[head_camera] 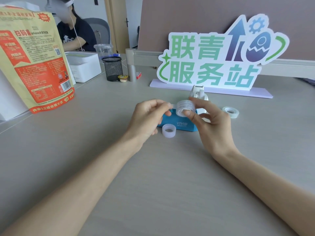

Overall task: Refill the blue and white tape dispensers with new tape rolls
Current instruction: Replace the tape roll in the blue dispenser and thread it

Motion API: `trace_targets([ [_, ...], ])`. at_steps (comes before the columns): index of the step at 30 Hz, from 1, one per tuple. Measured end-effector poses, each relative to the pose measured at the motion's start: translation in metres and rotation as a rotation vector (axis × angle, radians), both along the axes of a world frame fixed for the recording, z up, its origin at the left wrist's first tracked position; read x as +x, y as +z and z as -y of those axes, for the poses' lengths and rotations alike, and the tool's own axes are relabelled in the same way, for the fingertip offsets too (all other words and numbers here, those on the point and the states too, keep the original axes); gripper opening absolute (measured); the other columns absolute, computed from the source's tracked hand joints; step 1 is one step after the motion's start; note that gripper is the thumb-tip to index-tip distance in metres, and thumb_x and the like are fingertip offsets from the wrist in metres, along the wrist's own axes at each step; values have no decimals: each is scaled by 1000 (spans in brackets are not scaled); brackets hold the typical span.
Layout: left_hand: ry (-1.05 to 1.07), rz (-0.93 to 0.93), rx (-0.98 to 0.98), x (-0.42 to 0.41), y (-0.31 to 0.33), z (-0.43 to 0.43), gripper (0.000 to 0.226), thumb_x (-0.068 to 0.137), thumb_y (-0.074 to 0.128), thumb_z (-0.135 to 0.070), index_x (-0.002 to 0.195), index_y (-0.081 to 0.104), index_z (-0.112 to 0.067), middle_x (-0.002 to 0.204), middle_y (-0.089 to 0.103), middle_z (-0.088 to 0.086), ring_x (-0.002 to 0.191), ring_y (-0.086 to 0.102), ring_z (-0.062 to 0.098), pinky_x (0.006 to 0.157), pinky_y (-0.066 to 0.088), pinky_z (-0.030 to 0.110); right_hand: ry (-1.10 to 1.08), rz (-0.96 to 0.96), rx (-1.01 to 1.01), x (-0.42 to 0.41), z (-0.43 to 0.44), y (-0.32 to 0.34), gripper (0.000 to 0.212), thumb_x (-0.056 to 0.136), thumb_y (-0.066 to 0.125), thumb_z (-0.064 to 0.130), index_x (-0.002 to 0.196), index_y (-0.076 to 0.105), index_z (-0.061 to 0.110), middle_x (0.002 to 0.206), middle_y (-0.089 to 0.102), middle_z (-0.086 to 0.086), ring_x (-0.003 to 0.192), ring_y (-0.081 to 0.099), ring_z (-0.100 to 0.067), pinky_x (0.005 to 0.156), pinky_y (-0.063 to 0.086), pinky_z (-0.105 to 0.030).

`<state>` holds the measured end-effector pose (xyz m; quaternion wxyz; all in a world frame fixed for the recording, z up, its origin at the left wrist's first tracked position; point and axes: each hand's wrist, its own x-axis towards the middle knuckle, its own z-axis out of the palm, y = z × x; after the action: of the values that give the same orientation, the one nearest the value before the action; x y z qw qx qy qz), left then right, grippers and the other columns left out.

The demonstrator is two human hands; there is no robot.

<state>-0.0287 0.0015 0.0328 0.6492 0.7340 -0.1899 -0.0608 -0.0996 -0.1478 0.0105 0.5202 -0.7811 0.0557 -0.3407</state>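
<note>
My right hand [207,120] holds a clear tape roll [185,107] between thumb and fingers, just above the blue tape dispenser [177,123]. My left hand [150,116] pinches the roll's loose end [171,105], on the roll's left side. The blue dispenser lies on the table, partly hidden behind both hands. Behind it stands the white tape dispenser [198,92], its cutter pointing up. An empty whitish core ring [168,131] lies in front of the blue dispenser. Another clear tape roll [230,112] lies flat to the right.
A large cut-out sign [218,62] stands behind the dispensers. At the left are a big orange and tan bag [34,62], a white box [83,65], a black mesh pen cup [112,68] and a small yellow-lidded cup [122,78]. A person sits at the far left.
</note>
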Motion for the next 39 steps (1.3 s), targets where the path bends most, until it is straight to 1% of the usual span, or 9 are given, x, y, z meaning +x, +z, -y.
trace_targets([
  [4, 177, 328, 77, 9, -14, 14, 13, 85, 61, -27, 75, 67, -22, 63, 60, -23, 64, 51, 2, 62, 39, 22, -20, 6, -79, 5, 2, 5, 35, 89, 67, 25, 100, 55, 56, 104, 63, 23, 83, 56, 0, 77, 40, -5],
  [6, 249, 484, 127, 14, -19, 20, 12, 83, 59, -30, 76, 65, -22, 73, 56, -20, 77, 49, 7, 67, 39, 22, -19, 25, -56, 8, 3, 4, 27, 88, 68, 26, 100, 59, 49, 103, 66, 18, 92, 59, -2, 78, 41, -6],
  [9, 276, 597, 128, 22, -23, 30, 14, 79, 58, -29, 78, 68, -19, 89, 53, -13, 92, 48, 11, 70, 35, 11, -16, 48, -33, 14, 9, 2, 18, 87, 70, 25, 96, 63, 38, 103, 69, 11, 99, 62, -5, 78, 44, -10],
  [14, 286, 637, 72, 27, -28, 35, 8, 81, 65, -21, 78, 69, -15, 90, 54, -10, 94, 50, 15, 74, 35, 6, -36, 5, -29, 26, 21, 0, 21, 88, 69, 28, 109, 68, 26, 103, 71, 11, 100, 64, -5, 79, 45, -9],
  [19, 279, 602, 46, 29, -28, 34, 5, 81, 67, -21, 76, 69, -20, 91, 56, -11, 95, 51, 12, 73, 35, 10, -28, -13, -37, 26, 23, -2, 23, 90, 66, 25, 113, 67, 23, 102, 71, 9, 100, 64, -9, 83, 45, -18],
  [24, 265, 532, 10, 29, -28, 32, 4, 81, 69, -21, 77, 70, -22, 89, 57, -17, 97, 54, 7, 74, 39, 18, -21, -14, -28, 24, 21, -1, 17, 91, 64, 25, 107, 68, 27, 101, 72, 7, 101, 64, -11, 86, 47, -23],
  [33, 209, 476, 85, 29, -29, 29, 9, 83, 66, -19, 76, 67, -23, 104, 61, -16, 107, 51, 5, 83, 35, 5, 1, -66, -50, 25, 22, -2, 18, 91, 61, 22, 107, 69, 26, 102, 72, 7, 104, 62, -11, 88, 44, -24],
  [36, 188, 467, 104, 30, -29, 29, 8, 84, 67, -19, 76, 68, -22, 106, 60, -16, 106, 53, 6, 82, 37, 9, -1, -78, -44, 24, 22, -2, 16, 91, 60, 21, 104, 69, 26, 103, 71, 8, 104, 61, -10, 85, 41, -20],
  [39, 170, 442, 109, 30, -29, 29, 7, 84, 66, -20, 77, 69, -21, 107, 60, -17, 106, 54, 5, 81, 39, 13, -6, -75, -68, 23, 21, 0, 12, 90, 60, 20, 96, 68, 27, 101, 71, 12, 107, 60, -9, 89, 42, -23],
])
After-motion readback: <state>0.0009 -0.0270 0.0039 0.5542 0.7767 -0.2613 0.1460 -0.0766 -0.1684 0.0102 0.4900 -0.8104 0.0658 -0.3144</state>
